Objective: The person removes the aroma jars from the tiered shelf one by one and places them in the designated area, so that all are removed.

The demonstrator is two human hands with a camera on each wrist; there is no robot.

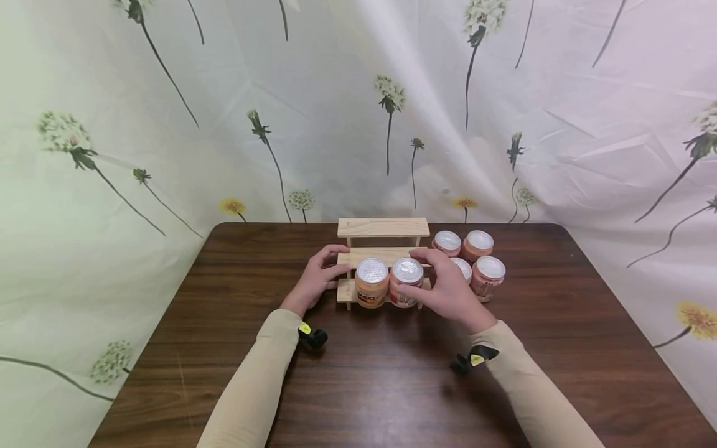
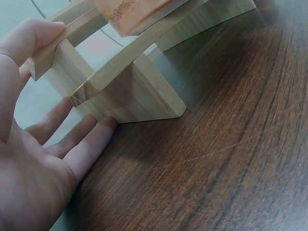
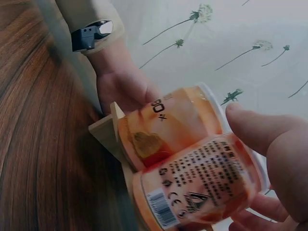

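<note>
A three-tier wooden rack (image 1: 383,227) stands on the table. Its near, lowest shelf carries two orange-labelled jars with silvery lids, side by side: the left jar (image 1: 372,283) and the right jar (image 1: 406,281). My right hand (image 1: 450,292) holds the right jar between thumb and fingers; a barcode label on this jar (image 3: 197,185) faces the right wrist camera. With thumb and index finger, my left hand (image 1: 313,281) grips the left end of the middle shelf (image 2: 79,29). Its other fingers touch the rack's side panel (image 2: 144,91).
Several similar jars (image 1: 487,277) are grouped right of the rack, one partly hidden behind my right hand. The dark wooden table (image 1: 358,386) meets a dandelion-print cloth (image 1: 336,124) at its back and sides.
</note>
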